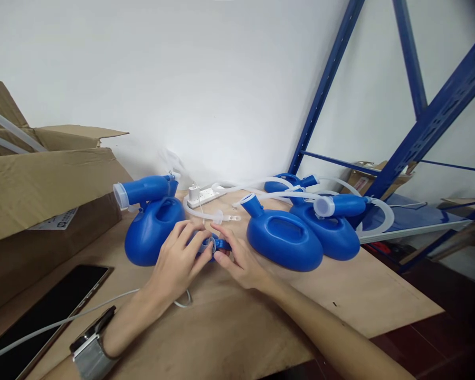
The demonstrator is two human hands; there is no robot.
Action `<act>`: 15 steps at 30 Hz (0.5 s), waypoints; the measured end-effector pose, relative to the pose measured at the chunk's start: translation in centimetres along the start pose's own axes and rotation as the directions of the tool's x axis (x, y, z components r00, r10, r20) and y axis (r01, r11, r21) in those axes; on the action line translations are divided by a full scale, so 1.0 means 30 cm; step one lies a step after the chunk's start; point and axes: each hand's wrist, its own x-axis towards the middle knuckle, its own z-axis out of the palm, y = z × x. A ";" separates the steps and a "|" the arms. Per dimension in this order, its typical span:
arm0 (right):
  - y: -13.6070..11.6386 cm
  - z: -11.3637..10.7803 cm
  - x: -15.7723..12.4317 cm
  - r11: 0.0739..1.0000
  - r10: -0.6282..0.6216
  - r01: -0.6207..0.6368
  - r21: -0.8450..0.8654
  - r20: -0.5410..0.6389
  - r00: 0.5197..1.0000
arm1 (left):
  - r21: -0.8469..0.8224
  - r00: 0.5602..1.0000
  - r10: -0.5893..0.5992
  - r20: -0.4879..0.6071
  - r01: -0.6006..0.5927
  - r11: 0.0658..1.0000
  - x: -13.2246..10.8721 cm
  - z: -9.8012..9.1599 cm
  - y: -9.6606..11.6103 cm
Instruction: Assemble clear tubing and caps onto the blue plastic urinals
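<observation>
Both of my hands meet over the table around a small blue plastic cap (pixel 220 244) with a clear part at its left side. My left hand (pixel 184 250) curls its fingers on the left of the cap, partly covering it. My right hand (pixel 237 256) grips the cap's right side between thumb and fingers. Just left stands a blue urinal bottle (pixel 152 237), with a blue tubular piece (pixel 148 189) with a clear end resting on top. To the right, another blue urinal bottle (pixel 285 243) lies with its open neck up and left.
More blue bottles (pixel 332 235) and coiled clear tubes (pixel 386 216) sit at the right. A white power strip (pixel 206 195) lies by the wall. At left are a cardboard box (pixel 55 184), a phone (pixel 51 316) and a white cable (pixel 83 312). Blue shelving (pixel 404 142) borders the table.
</observation>
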 end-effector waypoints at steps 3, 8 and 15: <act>0.003 0.002 0.000 1.000 -0.019 0.019 0.023 -0.003 1.000 | 0.005 1.000 0.004 -0.008 -0.004 1.000 -0.001 -0.001 0.011; 0.005 0.015 0.000 0.997 -0.035 0.027 -0.075 -0.099 0.994 | -0.023 0.999 -0.034 0.009 0.034 0.999 -0.006 0.001 0.018; 0.017 0.021 -0.018 0.974 -0.125 0.094 -0.206 -0.146 0.981 | 0.093 1.000 0.023 -0.010 -0.022 0.995 -0.020 0.023 0.027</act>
